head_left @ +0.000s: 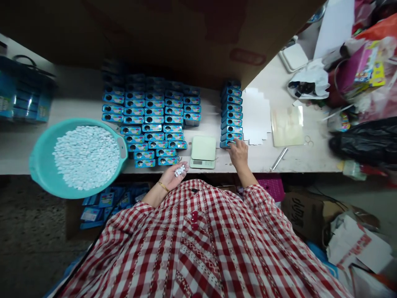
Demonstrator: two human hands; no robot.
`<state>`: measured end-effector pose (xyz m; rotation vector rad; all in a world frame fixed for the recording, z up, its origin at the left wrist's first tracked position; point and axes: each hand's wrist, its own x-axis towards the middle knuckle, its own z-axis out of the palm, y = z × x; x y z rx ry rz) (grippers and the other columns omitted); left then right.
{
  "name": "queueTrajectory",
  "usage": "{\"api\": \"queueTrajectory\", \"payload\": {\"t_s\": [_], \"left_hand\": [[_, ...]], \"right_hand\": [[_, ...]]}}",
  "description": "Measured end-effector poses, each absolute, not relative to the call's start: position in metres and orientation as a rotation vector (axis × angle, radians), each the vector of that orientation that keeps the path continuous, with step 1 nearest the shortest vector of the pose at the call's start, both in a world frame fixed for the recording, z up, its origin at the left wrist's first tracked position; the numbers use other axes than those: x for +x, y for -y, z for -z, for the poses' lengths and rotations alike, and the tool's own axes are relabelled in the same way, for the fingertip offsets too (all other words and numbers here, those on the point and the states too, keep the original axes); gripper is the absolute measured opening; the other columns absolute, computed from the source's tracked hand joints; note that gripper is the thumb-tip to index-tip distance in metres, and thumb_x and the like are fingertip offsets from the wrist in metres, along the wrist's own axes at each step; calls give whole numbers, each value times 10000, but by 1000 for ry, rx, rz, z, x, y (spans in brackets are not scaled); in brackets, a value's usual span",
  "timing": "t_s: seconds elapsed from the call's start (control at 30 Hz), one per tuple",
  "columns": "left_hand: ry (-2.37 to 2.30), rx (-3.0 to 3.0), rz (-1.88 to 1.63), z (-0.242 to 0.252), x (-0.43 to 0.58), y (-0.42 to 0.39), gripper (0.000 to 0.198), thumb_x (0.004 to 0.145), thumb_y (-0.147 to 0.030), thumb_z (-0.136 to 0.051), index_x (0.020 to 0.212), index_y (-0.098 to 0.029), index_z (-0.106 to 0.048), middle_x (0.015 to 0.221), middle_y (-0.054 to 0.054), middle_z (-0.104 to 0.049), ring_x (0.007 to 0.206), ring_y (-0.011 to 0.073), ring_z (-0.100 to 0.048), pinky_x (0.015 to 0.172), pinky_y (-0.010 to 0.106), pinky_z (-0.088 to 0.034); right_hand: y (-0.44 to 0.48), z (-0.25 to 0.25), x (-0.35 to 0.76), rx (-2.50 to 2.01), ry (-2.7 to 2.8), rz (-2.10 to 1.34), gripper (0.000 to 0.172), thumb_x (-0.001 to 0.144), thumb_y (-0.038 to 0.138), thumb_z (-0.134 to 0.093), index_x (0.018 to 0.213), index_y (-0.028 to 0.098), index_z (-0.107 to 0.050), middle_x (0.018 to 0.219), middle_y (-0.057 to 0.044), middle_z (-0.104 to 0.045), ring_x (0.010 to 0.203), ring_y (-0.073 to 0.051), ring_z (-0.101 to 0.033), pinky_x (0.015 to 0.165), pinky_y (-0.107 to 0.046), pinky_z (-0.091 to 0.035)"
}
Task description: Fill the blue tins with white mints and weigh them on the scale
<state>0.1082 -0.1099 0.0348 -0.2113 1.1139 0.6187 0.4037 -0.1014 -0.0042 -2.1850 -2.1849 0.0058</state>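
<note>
While white pellets (pixel 180 170) are cradled in the palm-up left hand (pixel 171 175), the right-hand row's (pixel 232 113) nearest blue box (pixel 225 144), long axis crosswise on the bench (pixel 259 164), is found ahead-left at the closer right hand's (pixel 239 154) bent fingertips, grip untellable.

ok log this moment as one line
left hand: cupping white pieces | right hand: at front blue tin, right column | scale: between hands

On the bench (pixel 322 155), a basin (pixel 36 165) holding pellets (pixel 88 157) stood left of a block of containers (pixel 154 119), a scale (pixel 203 150) lay between that block and a single column of containers (pixel 232 116), and paper (pixel 256 118) lay right of the column.
</note>
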Motion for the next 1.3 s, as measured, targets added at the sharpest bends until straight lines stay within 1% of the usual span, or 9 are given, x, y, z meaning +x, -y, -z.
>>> {"api": "queueTrajectory", "payload": {"t_s": [0.13, 0.23, 0.43, 0.63, 0.77, 0.87, 0.93, 1.07, 1.3], "left_hand": [[-1122, -222, -634, -35, 107, 115, 205, 836, -48, -448, 909, -68, -638, 672, 94, -649, 574, 117, -634, 489, 165, -519], [-1112, -226, -653, -36, 107, 118, 224, 831, -44, -449, 954, -72, -635, 673, 85, -650, 573, 116, -635, 483, 165, -521], [-1120, -241, -667, -38, 107, 123, 212, 836, -45, -439, 933, -64, -626, 659, 84, -644, 575, 115, -636, 477, 159, -514], [-1117, -229, -683, -42, 103, 123, 211, 846, -44, -427, 886, -61, -633, 662, 89, -648, 566, 112, -632, 483, 161, -514], [-1126, -240, -700, -42, 98, 126, 226, 843, -49, -431, 921, -61, -643, 738, 119, -683, 674, 147, -672, 607, 214, -561], [-1064, -222, -668, -39, 100, 129, 234, 843, -50, -419, 917, -48, -641, 805, 146, -695, 768, 179, -683, 727, 274, -567], [-1030, -229, -636, -37, 102, 131, 239, 854, -60, -404, 898, -62, -639, 764, 122, -692, 749, 176, -679, 759, 304, -562], [-1025, -279, -598, -31, 99, 137, 264, 888, -104, -367, 830, -97, -624, 696, 77, -675, 730, 169, -671, 777, 333, -555], [-1041, -292, -570, -24, 83, 145, 248, 888, -138, -402, 776, -98, -619, 644, 58, -656, 661, 156, -657, 777, 323, -543]], "right_hand": [[103, 5, 414, -2207, 2264, -111, 215, 896, 205, -457, 964, 210, -661, 1256, -115, -533, 1098, -276, -441, 842, -403, -341], [105, -5, 410, -2121, 2340, -67, 232, 901, 173, -427, 912, 199, -657, 1236, -110, -547, 1069, -266, -441, 833, -398, -331], [100, -37, 349, -1753, 2517, -135, 247, 893, 136, -403, 932, 181, -643, 1175, -124, -563, 995, -260, -446, 833, -408, -332], [85, -31, 298, -1612, 2641, -329, 272, 875, 79, -391, 930, 141, -651, 1160, -154, -568, 973, -268, -462, 836, -430, -363], [101, -38, 301, -1687, 2401, -355, 251, 897, 195, -467, 1100, 171, -611, 1244, -138, -532, 1033, -271, -458, 867, -441, -388], [122, -46, 291, -1554, 2396, -506, 280, 897, 283, -502, 1142, 182, -592, 1196, -120, -554, 1021, -242, -478, 871, -397, -431], [134, -49, 274, -1417, 2517, -661, 284, 894, 264, -507, 1142, 152, -587, 1135, -124, -575, 983, -226, -497, 857, -368, -453], [143, -51, 244, -1330, 2721, -839, 273, 896, 132, -456, 1146, 86, -555, 1037, -129, -584, 931, -208, -511, 822, -340, -464], [139, -56, 230, -1187, 2858, -954, 199, 909, 123, -438, 1055, 109, -573, 1054, -110, -573, 965, -186, -520, 796, -303, -473]]}}
